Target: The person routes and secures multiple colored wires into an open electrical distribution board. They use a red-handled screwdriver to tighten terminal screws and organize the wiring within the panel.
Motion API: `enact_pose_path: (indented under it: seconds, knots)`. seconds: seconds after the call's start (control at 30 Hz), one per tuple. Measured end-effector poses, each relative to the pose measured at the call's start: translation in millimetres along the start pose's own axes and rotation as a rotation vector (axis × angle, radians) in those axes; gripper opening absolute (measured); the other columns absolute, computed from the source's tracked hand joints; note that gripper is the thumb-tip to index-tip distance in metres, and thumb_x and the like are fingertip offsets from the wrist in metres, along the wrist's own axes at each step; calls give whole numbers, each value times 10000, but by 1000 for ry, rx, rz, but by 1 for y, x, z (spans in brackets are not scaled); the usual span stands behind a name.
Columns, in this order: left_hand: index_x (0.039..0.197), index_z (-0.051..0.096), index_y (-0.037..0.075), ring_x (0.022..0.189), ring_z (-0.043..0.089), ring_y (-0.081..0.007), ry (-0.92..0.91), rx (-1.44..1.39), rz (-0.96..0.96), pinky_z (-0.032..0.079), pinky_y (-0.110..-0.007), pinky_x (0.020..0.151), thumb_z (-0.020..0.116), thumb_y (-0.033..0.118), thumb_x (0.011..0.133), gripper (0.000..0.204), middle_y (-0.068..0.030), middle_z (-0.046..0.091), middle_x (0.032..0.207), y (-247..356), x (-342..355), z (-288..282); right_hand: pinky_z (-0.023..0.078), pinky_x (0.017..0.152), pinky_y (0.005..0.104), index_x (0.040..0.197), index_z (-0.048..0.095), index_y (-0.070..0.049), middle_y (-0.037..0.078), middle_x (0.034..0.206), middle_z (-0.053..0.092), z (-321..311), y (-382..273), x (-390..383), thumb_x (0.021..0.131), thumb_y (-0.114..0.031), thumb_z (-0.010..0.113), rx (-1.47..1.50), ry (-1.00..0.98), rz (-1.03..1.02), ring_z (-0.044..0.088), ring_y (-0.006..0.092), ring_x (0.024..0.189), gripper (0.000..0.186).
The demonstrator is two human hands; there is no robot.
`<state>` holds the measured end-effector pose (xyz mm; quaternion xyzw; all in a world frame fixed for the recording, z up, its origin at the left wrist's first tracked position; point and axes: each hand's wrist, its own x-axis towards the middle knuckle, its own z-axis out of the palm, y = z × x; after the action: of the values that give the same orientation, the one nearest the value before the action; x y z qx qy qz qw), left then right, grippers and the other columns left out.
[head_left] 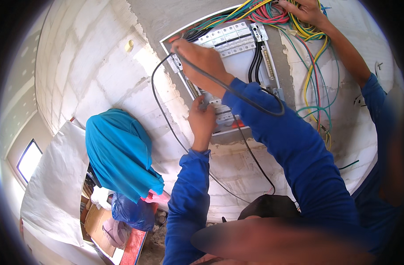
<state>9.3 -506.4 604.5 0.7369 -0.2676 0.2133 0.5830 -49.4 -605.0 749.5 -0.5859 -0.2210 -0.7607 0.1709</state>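
A grey-white electrical distribution box (277, 70) is set in the wall ahead of me, with rows of circuit breakers (230, 37) and brass terminal bars in it. My right hand (204, 64) is closed at the box's upper left corner, gripping a black cable (255, 107) that loops across my right forearm. A thinner black lead (154, 84) hangs from about the same spot. Lower down, by the left terminal bar, my left hand (202, 121) pinches a small dark grey piece (204, 104); its kind is hard to tell.
At the upper right, a co-worker's hand (305, 12) holds bundled red, green and yellow wires (272, 14), some trailing down the wall. At the lower left are a turquoise cloth (116, 150), a blue plastic bag (129, 212) and a white sheet (56, 185). A black cap (268, 206) shows below.
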Motion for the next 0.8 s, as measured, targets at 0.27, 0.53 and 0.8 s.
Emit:
enact_pose_path:
  seconds: [0.27, 0.53, 0.8]
  knots:
    - [1390, 706, 79, 590, 696, -219, 4, 69, 219, 545, -379, 611, 703, 160, 968, 430, -99, 726, 688, 6, 13, -32, 463, 662, 278, 1160, 614, -15, 35, 769, 609, -91, -70, -42, 1205, -266, 426, 580, -276, 402, 554, 101, 661, 317]
    - [1091, 827, 58, 571, 608, -101, 166, 3, 478, 481, -301, 573, 727, 197, 1005, 192, -38, 673, 636, 68, 44, -103, 475, 730, 373, 1057, 676, -27, 102, 813, 622, -192, -134, -140, 1151, -254, 492, 572, -718, 726, 588, 215, 746, 306]
    - [1347, 719, 97, 1272, 610, -361, 395, 591, 1038, 486, -464, 1079, 774, 211, 886, 478, -190, 686, 1240, 164, 138, -127, 532, 763, 370, 1037, 791, -38, 119, 910, 735, -260, -124, -243, 1052, -253, 696, 662, -974, 854, 703, 253, 835, 236]
